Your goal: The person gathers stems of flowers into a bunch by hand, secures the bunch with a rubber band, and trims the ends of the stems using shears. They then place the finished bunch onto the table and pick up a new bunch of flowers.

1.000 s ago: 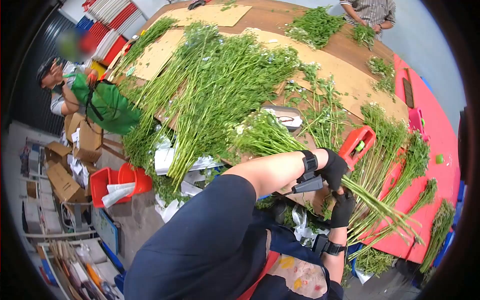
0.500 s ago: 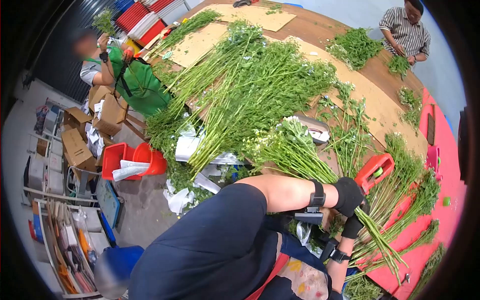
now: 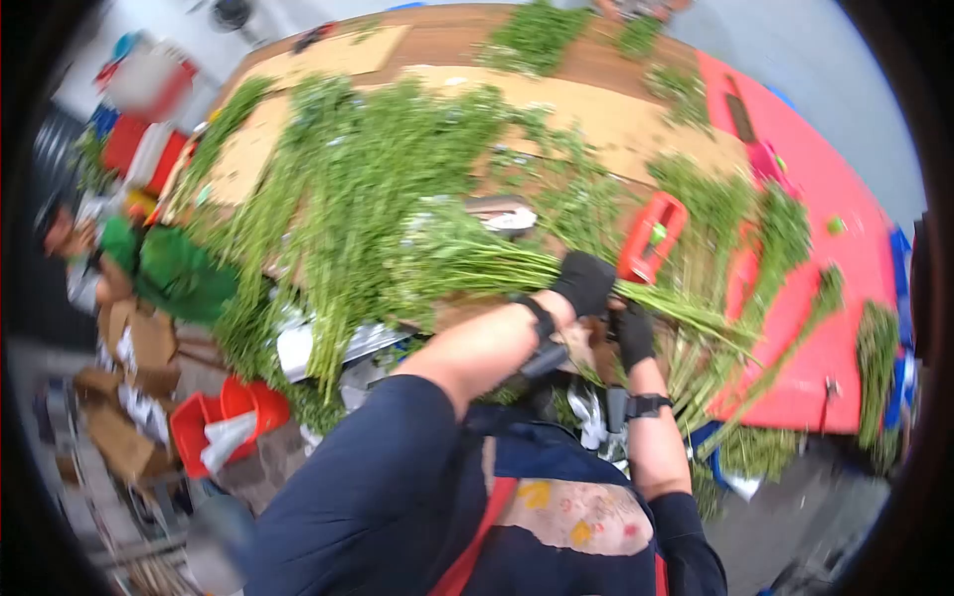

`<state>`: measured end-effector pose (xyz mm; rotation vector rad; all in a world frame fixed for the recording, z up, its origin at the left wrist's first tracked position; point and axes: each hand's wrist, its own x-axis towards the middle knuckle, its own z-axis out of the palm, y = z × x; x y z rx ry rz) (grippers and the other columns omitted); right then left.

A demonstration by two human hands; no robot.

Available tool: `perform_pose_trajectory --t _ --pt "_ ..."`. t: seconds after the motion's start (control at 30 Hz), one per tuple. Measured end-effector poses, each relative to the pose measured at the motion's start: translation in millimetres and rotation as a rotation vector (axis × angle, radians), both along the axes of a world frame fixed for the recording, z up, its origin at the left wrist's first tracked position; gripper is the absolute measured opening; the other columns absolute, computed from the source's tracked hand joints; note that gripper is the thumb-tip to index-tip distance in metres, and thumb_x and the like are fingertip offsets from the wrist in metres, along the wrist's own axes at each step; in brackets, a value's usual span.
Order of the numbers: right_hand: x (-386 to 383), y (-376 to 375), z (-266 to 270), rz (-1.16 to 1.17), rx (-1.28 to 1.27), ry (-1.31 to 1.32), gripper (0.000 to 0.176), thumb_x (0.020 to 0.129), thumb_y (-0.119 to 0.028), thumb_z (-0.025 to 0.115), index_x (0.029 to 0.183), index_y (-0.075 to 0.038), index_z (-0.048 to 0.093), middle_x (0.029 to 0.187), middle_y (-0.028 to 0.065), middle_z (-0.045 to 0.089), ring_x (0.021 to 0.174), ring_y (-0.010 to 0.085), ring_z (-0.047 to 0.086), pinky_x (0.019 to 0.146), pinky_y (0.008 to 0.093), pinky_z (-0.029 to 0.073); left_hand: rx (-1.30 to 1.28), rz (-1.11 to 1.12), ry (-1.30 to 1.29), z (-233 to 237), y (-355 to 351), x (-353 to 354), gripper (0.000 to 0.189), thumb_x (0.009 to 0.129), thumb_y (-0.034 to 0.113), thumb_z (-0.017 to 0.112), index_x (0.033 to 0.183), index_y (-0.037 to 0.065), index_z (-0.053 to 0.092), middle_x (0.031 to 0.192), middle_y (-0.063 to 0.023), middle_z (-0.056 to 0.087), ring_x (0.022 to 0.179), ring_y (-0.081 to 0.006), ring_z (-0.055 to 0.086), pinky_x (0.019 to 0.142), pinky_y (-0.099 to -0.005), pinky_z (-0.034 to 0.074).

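I have the left hand (image 3: 584,283) wrapped firmly around a bunch of green stems (image 3: 507,260), gloved in black, fingers curled fully over. The bunch lies across the near side of the tabletop (image 3: 447,42), leafy, pale-flowered heads to the left and bare stalks jutting out to the right, past both hands. The right hand (image 3: 632,336), also in a black glove, sits just beside the left one, its fingers up against the stalks (my feed is smeared with motion here, so I cannot tell how tightly they close).

Right behind the hands I see a red holder with a green roll (image 3: 641,256), standing among loose stems. A small dish (image 3: 481,205) rests beyond the bunch's leafy end. To the left, a large heap of stems (image 3: 397,149) spreads over the wood, partly on cardboard (image 3: 581,114). Several thinner bundles (image 3: 780,243) lie on the red covering (image 3: 845,298) at my right. Past the heap, a person (image 3: 89,253) stands beside something green, and red buckets (image 3: 189,437) sit lower left.
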<state>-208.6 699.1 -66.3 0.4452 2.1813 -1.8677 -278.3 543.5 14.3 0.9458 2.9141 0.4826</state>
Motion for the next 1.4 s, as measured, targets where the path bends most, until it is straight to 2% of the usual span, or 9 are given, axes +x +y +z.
perform_pose_trajectory --t 0.23,0.43,0.53,0.67,1.0,1.13,1.23,1.27,1.4 --pt "45 -25 104 -0.051 -0.307 -0.004 0.045 0.092 -0.044 0.05 0.084 -0.003 0.064 0.059 0.0036 0.055 0.051 0.0121 0.049 0.05 0.0286 0.038 -0.184 -0.155 -0.083 47 -28 33 0.037 0.075 0.045 0.062 0.085 0.01 0.062 0.074 -0.0113 0.066 0.068 -0.0294 0.065 0.057 -0.0423 0.049" --pt "91 -4 148 0.059 -0.27 0.064 0.041 0.092 -0.042 0.051 0.091 -0.003 0.064 0.061 0.0037 0.057 0.051 0.0097 0.05 0.049 0.0246 0.039 -0.208 -0.236 -0.635 100 -47 32 0.064 0.083 0.064 0.047 0.086 0.003 0.067 0.079 -0.0205 0.064 0.073 -0.0342 0.063 0.065 -0.0435 0.048" --pt "110 -13 117 -0.028 -0.102 0.178 0.024 0.083 -0.021 0.067 0.098 -0.002 0.064 0.084 0.0081 0.065 0.076 0.0126 0.059 0.071 0.0268 0.047 -0.039 -0.387 -0.907 104 -53 38 0.063 0.081 0.063 0.053 0.075 0.001 0.066 0.067 -0.0141 0.062 0.057 -0.0232 0.06 0.054 -0.0343 0.047" --pt "100 -20 105 0.01 0.297 0.522 0.056 0.077 -0.015 0.066 0.129 -0.006 0.047 0.124 0.0122 0.052 0.108 0.0241 0.054 0.089 0.0366 0.045 -0.08 -0.129 -1.391 140 -43 59 0.053 0.085 0.055 0.056 0.071 0.005 0.065 0.055 -0.0001 0.055 0.04 -0.0097 0.05 0.039 -0.0238 0.039" --pt "109 -18 94 -0.148 -0.092 0.536 0.068 0.075 -0.031 0.071 0.132 -0.004 0.044 0.124 0.0157 0.052 0.117 0.026 0.048 0.099 0.0381 0.038 -0.03 -0.455 -1.246 108 -31 54 0.034 0.097 0.034 0.041 0.102 0.011 0.066 0.063 -0.0043 0.06 0.052 -0.0111 0.056 0.054 -0.0263 0.047" --pt "124 4 106 -0.069 0.988 0.381 0.063 0.073 -0.03 0.069 0.123 0.0 0.048 0.115 0.0234 0.052 0.106 0.0406 0.049 0.092 0.0457 0.04 -0.12 -0.455 -1.247 107 -21 50 0.032 0.099 0.027 0.036 0.108 0.012 0.063 0.063 -0.0039 0.06 0.051 -0.0116 0.055 0.052 -0.0269 0.047" --pt "124 9 91 -0.042 0.708 0.405 0.055 0.074 -0.029 0.068 0.118 -0.001 0.052 0.115 0.0224 0.053 0.105 0.0392 0.05 0.091 0.045 0.04 -0.183 -0.244 -1.4 117 -5 59 0.037 0.098 0.034 0.041 0.099 0.006 0.065 0.059 -0.0044 0.057 0.049 -0.0118 0.054 0.05 -0.027 0.046" --pt "128 2 89 -0.191 0.127 0.377 0.051 0.074 -0.03 0.069 0.113 -0.001 0.055 0.112 0.0215 0.056 0.104 0.0386 0.051 0.091 0.0454 0.041 -0.02 -0.326 -1.393 104 -7 63 0.05 0.094 0.045 0.046 0.084 0.001 0.067 0.054 -0.0053 0.053 0.046 -0.012 0.053 0.047 -0.0265 0.045" --pt "146 29 47 -0.106 0.743 0.55 0.044 0.074 -0.028 0.069 0.106 0.001 0.059 0.108 0.0194 0.059 0.102 0.036 0.054 0.088 0.0436 0.043 -0.073 -0.241 -1.333 133 4 68 0.056 0.09 0.052 0.05 0.075 0.0 0.066 0.05 -0.0039 0.05 0.042 -0.0126 0.052 0.045 -0.0264 0.044"
